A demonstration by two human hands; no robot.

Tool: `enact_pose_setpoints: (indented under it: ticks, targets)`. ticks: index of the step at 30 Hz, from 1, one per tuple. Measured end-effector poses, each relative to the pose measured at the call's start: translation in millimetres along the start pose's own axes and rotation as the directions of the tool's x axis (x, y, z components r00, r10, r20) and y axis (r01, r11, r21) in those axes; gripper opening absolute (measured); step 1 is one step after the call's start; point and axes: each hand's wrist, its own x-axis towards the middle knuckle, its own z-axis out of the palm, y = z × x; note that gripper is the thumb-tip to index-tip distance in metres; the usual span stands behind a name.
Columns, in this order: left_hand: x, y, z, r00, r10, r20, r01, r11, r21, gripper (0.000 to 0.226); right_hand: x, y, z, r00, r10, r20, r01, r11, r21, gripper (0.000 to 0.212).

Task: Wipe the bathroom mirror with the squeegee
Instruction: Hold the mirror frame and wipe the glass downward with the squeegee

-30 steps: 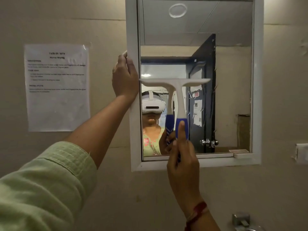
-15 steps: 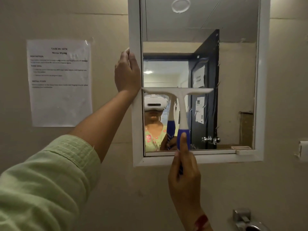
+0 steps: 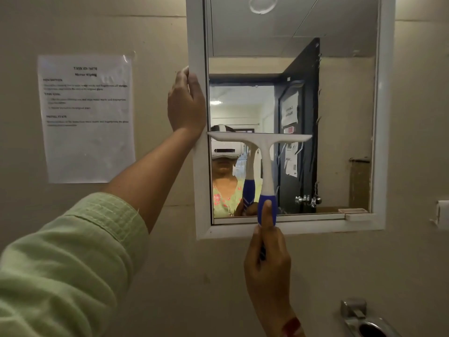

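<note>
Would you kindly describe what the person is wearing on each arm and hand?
A pale green sleeve with a checked weave covers the left upper arm; the forearm is bare. The left hand and right hand show no gloves or rings. A red thread band circles the right wrist.

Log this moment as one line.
left hand grips frame | right hand holds squeegee | blade level on mirror, left side | phase: wiping
</note>
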Motion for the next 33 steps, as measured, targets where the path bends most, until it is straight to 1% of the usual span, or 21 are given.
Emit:
enact_pose_setpoints:
  ticks: [3,6,8,11,14,18,21,27,29,33]
  targets:
    - [1,-1,0,1.0,0.0,0.003,0.0,1.0,0.002,0.04,14,-2,-1,0.999,-0.009,-0.035,0.01,0.999,0.038,0.052]
    - [2,-1,0,1.0,0.002,0.006,-0.002,1.0,0.007,0.04,34,-2,-2,0.998,-0.033,-0.062,0.035,0.999,0.036,0.051]
    - [2,-2,0,1.0,0.004,0.001,-0.004,1.0,0.013,0.039,30,0,-3,0.999,-0.034,-0.04,0.035,0.999,0.032,0.052]
    - [3,-4,0,1.0,0.004,-0.004,-0.003,1.0,0.009,0.039,-1,6,-6,1.0,-0.018,0.01,0.018,1.0,-0.005,0.054]
    - [2,-3,1,1.0,0.004,-0.012,-0.004,1.0,0.016,0.039,-20,9,-8,1.0,0.01,0.021,-0.01,1.0,0.004,0.052]
    - [2,-2,2,1.0,0.004,-0.013,-0.004,1.0,0.027,0.039,7,7,-7,1.0,-0.019,-0.022,0.019,1.0,0.002,0.052]
    - [3,-4,2,1.0,0.004,-0.014,-0.004,0.999,0.033,0.039,15,9,-7,1.0,-0.022,-0.014,0.022,1.0,0.007,0.053]
    - [2,-4,2,1.0,0.009,-0.018,-0.008,0.999,0.036,0.04,-38,12,-9,0.998,0.009,0.057,-0.009,1.0,0.011,0.056]
    - [2,-5,3,1.0,0.003,-0.021,-0.003,0.999,0.037,0.039,-31,10,-8,0.999,0.015,0.034,-0.016,1.0,0.01,0.057]
    - [4,-7,4,1.0,-0.012,-0.011,0.012,0.999,0.048,0.041,2,10,-9,1.0,-0.007,-0.01,0.007,1.0,0.012,0.05]
